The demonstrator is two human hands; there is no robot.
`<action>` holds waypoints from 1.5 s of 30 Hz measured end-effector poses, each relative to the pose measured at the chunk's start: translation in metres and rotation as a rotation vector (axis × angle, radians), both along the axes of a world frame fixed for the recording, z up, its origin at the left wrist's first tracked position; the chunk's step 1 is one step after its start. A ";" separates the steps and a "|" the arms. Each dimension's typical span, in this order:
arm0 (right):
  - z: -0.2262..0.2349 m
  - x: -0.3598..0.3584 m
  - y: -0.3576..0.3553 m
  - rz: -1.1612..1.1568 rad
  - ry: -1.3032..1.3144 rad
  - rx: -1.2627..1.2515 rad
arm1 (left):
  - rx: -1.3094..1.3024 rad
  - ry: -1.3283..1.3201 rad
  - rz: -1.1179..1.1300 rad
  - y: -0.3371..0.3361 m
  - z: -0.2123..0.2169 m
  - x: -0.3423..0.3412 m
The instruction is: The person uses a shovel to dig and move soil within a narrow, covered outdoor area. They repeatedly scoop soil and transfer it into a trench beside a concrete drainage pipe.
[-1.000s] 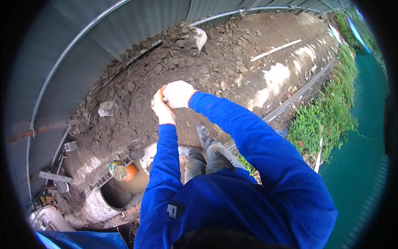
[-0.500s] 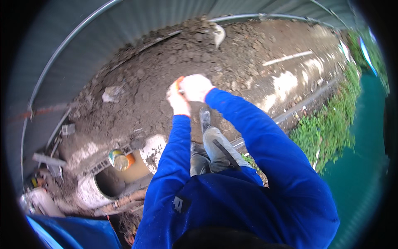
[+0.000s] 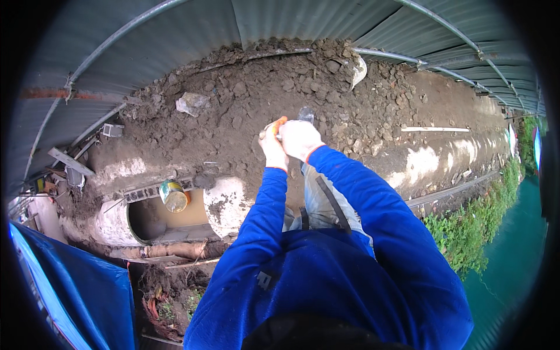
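Both my hands are close together in front of me, over the bare soil. My left hand [image 3: 272, 146] is closed, its fingers curled toward the other hand. An orange patch [image 3: 279, 123] shows at its fingers; I cannot tell whether it is part of a glove or a held thing. Against it, my right hand [image 3: 300, 139] is closed too, its back turned up and its fingers hidden. Both hands look pale and washed out, with orange-red edging at the wrists. Beyond the right hand a muddy boot [image 3: 306, 115] rests on the soil.
At left, a wide pipe [image 3: 114, 221] has an opening with muddy water, where a paint-stained bucket [image 3: 173, 196] sits. Corrugated metal fencing [image 3: 280, 23] borders the far side. A pale stick [image 3: 434, 129] lies at right, before plants [image 3: 466, 242] and green water [image 3: 513, 233]. A blue tarp [image 3: 76, 280] hangs at lower left.
The view has swung, so the ground, bucket and pipe sit farther right. My hands remain together and appear a little farther right and lower. The boot now shows just beyond them.
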State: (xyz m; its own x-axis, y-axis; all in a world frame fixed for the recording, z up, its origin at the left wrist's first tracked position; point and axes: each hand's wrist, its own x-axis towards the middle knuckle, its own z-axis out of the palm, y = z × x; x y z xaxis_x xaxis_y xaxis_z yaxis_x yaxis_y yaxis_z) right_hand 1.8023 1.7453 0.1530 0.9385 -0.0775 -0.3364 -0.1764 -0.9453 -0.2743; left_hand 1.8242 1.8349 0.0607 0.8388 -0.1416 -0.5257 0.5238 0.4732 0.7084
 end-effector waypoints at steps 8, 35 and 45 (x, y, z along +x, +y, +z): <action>-0.034 0.000 -0.013 -0.033 -0.139 0.169 | -0.006 -0.132 -0.030 -0.002 -0.019 0.008; 0.033 -0.196 0.025 0.055 0.029 0.061 | -0.002 -0.030 -0.023 0.048 0.065 -0.200; 0.030 -0.142 -0.016 -0.017 0.078 0.136 | 0.231 -0.243 -0.109 0.002 0.056 -0.146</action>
